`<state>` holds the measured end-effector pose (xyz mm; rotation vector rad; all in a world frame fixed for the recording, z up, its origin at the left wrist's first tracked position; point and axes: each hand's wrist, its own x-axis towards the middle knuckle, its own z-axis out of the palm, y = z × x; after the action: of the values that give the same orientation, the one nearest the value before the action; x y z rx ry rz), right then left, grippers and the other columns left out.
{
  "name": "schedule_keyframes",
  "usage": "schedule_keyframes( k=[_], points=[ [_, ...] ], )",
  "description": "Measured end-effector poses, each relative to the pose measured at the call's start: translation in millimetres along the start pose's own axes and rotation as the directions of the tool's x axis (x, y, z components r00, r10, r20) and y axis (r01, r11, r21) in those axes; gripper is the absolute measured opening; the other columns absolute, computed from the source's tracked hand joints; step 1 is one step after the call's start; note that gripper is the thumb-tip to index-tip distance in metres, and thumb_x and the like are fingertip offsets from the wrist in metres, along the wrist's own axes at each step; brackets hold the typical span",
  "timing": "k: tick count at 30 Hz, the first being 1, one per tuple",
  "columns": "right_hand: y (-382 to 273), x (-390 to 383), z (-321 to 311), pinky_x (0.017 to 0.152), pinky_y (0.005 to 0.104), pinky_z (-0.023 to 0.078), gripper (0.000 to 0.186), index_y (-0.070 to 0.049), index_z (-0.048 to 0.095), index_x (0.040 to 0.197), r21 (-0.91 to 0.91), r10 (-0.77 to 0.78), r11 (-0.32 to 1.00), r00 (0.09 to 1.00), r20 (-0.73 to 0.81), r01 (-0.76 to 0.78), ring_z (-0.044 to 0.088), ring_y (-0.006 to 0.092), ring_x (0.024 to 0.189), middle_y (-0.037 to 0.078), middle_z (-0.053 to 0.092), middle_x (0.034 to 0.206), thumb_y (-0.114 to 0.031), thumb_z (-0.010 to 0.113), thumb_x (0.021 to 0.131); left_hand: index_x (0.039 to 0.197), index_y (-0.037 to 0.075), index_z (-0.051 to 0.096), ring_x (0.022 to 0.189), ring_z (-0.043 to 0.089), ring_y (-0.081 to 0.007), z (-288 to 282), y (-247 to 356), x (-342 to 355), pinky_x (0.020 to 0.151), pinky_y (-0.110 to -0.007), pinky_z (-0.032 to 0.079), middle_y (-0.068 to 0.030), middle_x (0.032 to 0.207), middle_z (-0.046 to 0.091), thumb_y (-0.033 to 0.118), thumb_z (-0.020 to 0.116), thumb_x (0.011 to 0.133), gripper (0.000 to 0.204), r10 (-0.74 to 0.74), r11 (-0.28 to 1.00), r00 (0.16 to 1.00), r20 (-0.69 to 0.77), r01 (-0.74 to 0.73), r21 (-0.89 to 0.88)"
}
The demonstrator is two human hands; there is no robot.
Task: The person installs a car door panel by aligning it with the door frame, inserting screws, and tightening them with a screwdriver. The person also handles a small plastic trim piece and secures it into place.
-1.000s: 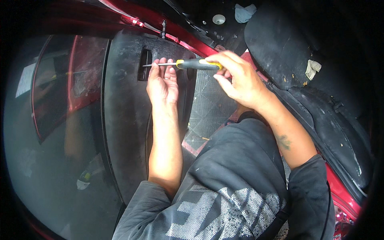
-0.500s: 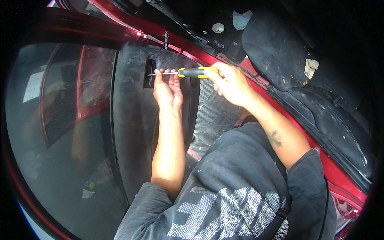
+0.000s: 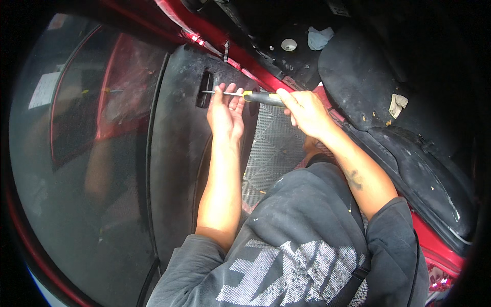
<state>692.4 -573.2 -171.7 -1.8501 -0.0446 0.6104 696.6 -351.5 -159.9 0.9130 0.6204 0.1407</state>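
Observation:
A screwdriver [image 3: 266, 98] with a black and yellow handle and a thin metal shaft lies across the upper part of a black car door panel [image 3: 176, 153]. Its tip reaches the dark door handle recess [image 3: 205, 91]; whether it sits in a screw there is too small to tell. My right hand [image 3: 308, 113] is closed round the rear of the handle. Beside the recess, my left hand [image 3: 225, 115] steadies the shaft between thumb and fingers, with its other fingers loosely curled upward.
The door's dark window glass [image 3: 82, 204] fills the left side. On the right runs the red door sill [image 3: 429, 240], with a worn black seat [image 3: 358, 77] beyond it. A white cup [image 3: 289, 45], blue cloth [image 3: 320, 38] and pale glove-like cloth [image 3: 397, 105] lie inside. Grey patterned flooring [image 3: 273, 148] shows between.
My view has shifted, so the door and both hands appear farther right. The screwdriver handle shows a different side, turned in my right hand. Both hands keep their hold, the tip still at the recess.

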Motion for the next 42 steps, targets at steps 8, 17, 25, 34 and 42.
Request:
schedule_keyframes(
  k=[8, 17, 25, 34, 42],
  points=[
    [8, -10, 17, 0.067, 0.0328, 0.054, 0.033, -0.002, 0.066, 0.115, -0.130, -0.665, 0.732, 0.662, -0.344, 0.668, 0.069, 0.0154, 0.071, 0.009, 0.069, 0.082, -0.019, 0.077, 0.090, 0.134, 0.002, 0.048, 0.114, 0.065, -0.0363, -14, -1, 2, 0.089, -0.040, 0.058, -0.0170, 0.125, 0.059, 0.019, 0.058, 0.104, 0.035, 0.048, 0.998, 0.998, 0.031, -0.049, 0.026],
    [-10, -13, 4, 0.070, 0.0343, 0.054, 0.051, 0.001, 0.057, 0.125, -0.116, -0.571, 0.816, 0.760, -0.311, 0.566, 0.069, 0.0207, 0.079, 0.013, 0.070, 0.094, -0.031, 0.076, 0.090, 0.113, 0.005, 0.052, 0.093, 0.072, -0.0302, -2, -1, 11, 0.073, -0.034, 0.059, -0.0139, 0.114, 0.065, 0.020, 0.067, 0.100, 0.025, 0.085, 0.994, 0.990, -0.113, -0.076, 0.081],
    [-14, -1, -4, 0.067, 0.0351, 0.053, 0.032, -0.004, 0.066, 0.114, 0.008, -0.068, 0.998, 0.998, 0.000, 0.068, 0.066, 0.0220, 0.067, 0.010, 0.069, 0.082, -0.026, 0.073, 0.092, 0.133, 0.000, 0.051, 0.103, 0.070, -0.0319, -6, 5, 13, 0.077, -0.035, 0.058, -0.0152, 0.123, 0.064, 0.024, 0.060, 0.104, 0.039, 0.098, 0.988, 0.994, -0.058, -0.090, 0.123],
    [-12, -1, 3, 0.071, 0.0396, 0.053, 0.038, -0.002, 0.067, 0.105, 0.049, -0.098, 0.993, 0.990, -0.099, 0.103, 0.069, 0.0295, 0.071, 0.013, 0.070, 0.079, -0.038, 0.071, 0.093, 0.134, 0.001, 0.055, 0.097, 0.070, -0.0226, -4, 9, 8, 0.078, -0.029, 0.058, -0.0125, 0.124, 0.067, 0.024, 0.057, 0.105, 0.038, 0.093, 0.989, 0.993, -0.068, -0.084, 0.121],
    [-7, -7, 4, 0.072, 0.0386, 0.054, 0.042, -0.001, 0.068, 0.112, -0.178, -0.711, 0.691, 0.614, -0.344, 0.701, 0.071, 0.0285, 0.075, 0.016, 0.071, 0.082, -0.039, 0.068, 0.095, 0.125, 0.001, 0.059, 0.094, 0.070, -0.0224, -10, 10, 16, 0.077, -0.030, 0.059, -0.0099, 0.114, 0.068, 0.020, 0.060, 0.103, 0.029, 0.103, 0.987, 0.987, -0.126, -0.086, 0.135]
  ],
)
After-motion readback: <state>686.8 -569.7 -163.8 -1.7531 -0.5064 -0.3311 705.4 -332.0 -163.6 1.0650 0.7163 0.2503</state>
